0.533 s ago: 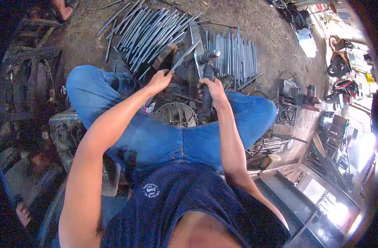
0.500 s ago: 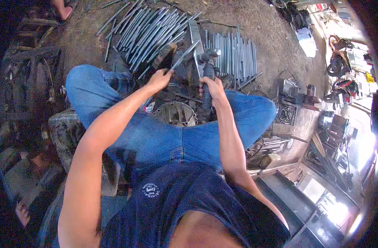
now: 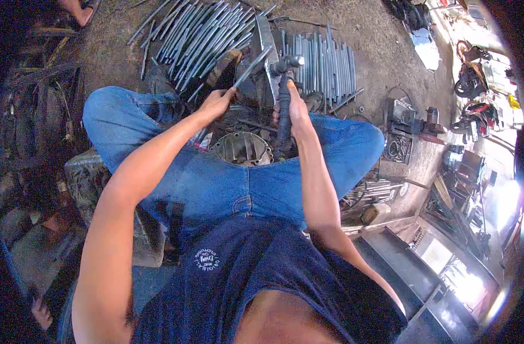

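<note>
My left hand [image 3: 217, 103] is closed around a metal rod [image 3: 251, 70], whose far end slants up to the right against a flat upright metal bar [image 3: 266, 43]. In my right hand [image 3: 295, 109] is a hammer [image 3: 286, 89], gripped by its dark wrapped handle, the thumb lying along it. The hammer's head [image 3: 289, 63] is just right of the flat bar, at about the height of the rod's tip. Between my legs lies a round metal housing [image 3: 243, 147]. Whether rod and bar touch, I cannot tell.
Beyond my hands lie a loose pile of metal rods [image 3: 207, 43] and, to its right, a straighter row of rods [image 3: 325, 63]. A machine with a motor [image 3: 408, 117] stands on the right. Someone's foot [image 3: 85, 16] shows at the far left.
My right hand has shifted up the hammer's handle, its thumb now extended along it. The left hand still holds the rod at a similar slant. The whole view has shifted slightly.
</note>
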{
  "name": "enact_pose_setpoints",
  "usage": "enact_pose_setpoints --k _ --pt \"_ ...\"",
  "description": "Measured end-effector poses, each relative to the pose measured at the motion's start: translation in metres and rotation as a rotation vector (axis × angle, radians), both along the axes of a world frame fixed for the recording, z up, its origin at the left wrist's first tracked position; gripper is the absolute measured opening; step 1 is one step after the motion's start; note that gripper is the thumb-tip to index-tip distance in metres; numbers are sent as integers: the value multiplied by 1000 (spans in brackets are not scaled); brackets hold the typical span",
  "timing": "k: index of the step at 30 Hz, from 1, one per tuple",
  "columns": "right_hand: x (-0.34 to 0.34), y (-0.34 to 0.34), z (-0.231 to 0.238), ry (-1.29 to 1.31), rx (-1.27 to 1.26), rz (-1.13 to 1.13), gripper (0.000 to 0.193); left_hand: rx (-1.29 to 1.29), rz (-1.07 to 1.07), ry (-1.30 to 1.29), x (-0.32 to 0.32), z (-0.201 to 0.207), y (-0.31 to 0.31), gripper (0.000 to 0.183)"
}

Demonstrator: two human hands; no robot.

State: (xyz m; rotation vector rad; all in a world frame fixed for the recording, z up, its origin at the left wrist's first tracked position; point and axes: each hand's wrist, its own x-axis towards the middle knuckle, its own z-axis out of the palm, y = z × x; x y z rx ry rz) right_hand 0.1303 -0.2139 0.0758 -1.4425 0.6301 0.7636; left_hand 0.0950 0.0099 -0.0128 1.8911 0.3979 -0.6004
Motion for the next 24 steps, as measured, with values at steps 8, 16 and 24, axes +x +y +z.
enact_pose_setpoints --k 8,16,24 --pt "-7 13 5 -72 124 -33 54 -96 105 -20 -6 -12 2 61" --pt "-2 10 -5 34 145 -122 52 -64 61 -74 -11 -7 4 56" --pt "21 24 4 -102 11 -88 55 105 -18 -220 -7 5 5 54"
